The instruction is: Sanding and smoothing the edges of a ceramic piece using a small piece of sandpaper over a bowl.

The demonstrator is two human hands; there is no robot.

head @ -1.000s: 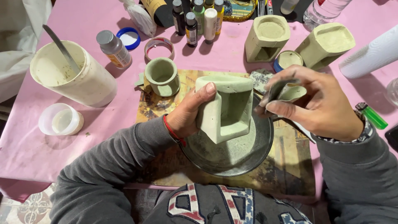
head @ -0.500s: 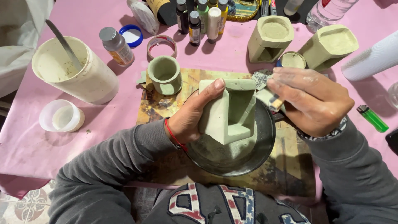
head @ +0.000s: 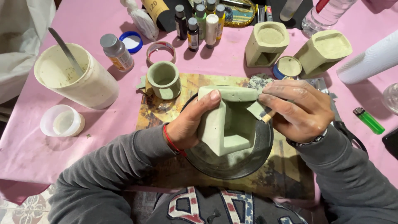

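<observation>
The left hand [head: 188, 126] grips a pale green, square-sided plaster burner block [head: 228, 122], thumb pressed on its top edge and the other fingers hidden behind its left wall, holding it tilted over a round dark metal dish [head: 248, 164]. The block's open niche faces up toward the camera. The right hand [head: 298, 110] is curled shut around a small grey scrap of sanding paper [head: 256, 108], pinched between thumb and fingers and pressed against the block's upper right edge; a thin wooden stick end [head: 266, 118] shows just under those fingers. The dish sits on a worn, yellow-brown printed board [head: 166, 110] that lies on the desk with its pink cloth [head: 83, 137].

Just beyond the board's top left corner region stands a small round green plaster cup [head: 163, 79], touching the board. To the far left is a tall cream plastic tub [head: 83, 81] with a metal blade [head: 64, 49] leaning inside it, and near it a low white plastic pot [head: 62, 121]. At the far edge stand two more pale green square burner blocks [head: 267, 43], well apart from the hands, with a row of small paint bottles [head: 199, 25] to their left. A green lighter [head: 369, 120] lies to the right, beside a white paper roll [head: 369, 60]
</observation>
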